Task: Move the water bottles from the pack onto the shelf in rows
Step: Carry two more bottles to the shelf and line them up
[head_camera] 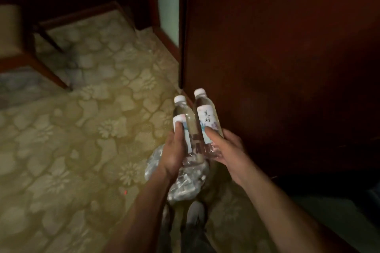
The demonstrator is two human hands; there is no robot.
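Note:
I hold two clear water bottles with white caps and white labels, side by side and tilted away from me. My left hand (176, 150) grips the left bottle (185, 118) around its lower half. My right hand (224, 148) grips the right bottle (205, 115) the same way, thumb across the label. Below my hands the crumpled clear plastic pack wrap (185, 181) lies on the carpet. No shelf surface shows in this dim view.
A tall dark red-brown wooden cabinet side (277, 68) stands directly right of the bottles. A wooden chair (30, 51) stands at the far left on the patterned beige carpet (82, 129). My shoes (193, 213) are below the wrap.

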